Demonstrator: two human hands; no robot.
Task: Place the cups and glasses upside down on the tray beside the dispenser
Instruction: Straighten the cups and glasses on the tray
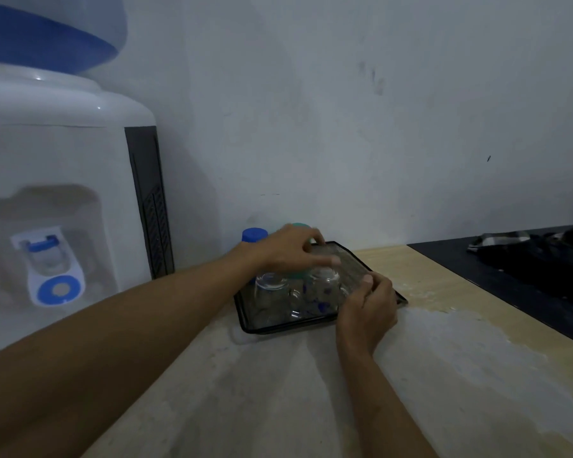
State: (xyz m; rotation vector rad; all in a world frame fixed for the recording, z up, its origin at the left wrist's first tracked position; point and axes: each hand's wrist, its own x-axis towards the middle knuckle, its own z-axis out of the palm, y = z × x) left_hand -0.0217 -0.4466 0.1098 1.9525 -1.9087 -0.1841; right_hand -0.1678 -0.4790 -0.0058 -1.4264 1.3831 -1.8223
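Observation:
A dark rectangular tray [280, 328] sits on the counter to the right of the white water dispenser [57, 180]. Two clear glass mugs stand upside down on it: one at the left [272, 295], one at the right [326, 285]. A green cup [300, 274] stands behind them, mostly hidden by my left hand [288, 249], whose fingers curl over it from above. A blue cup [254, 235] stands at the tray's far left. My right hand [369, 309] rests at the tray's right edge, fingertips touching the right mug.
The pale worn counter [344, 391] extends toward me. A dark surface [510, 276] with black and checked cloth items [526, 249] lies to the right. A grey wall [344, 110] stands directly behind the tray.

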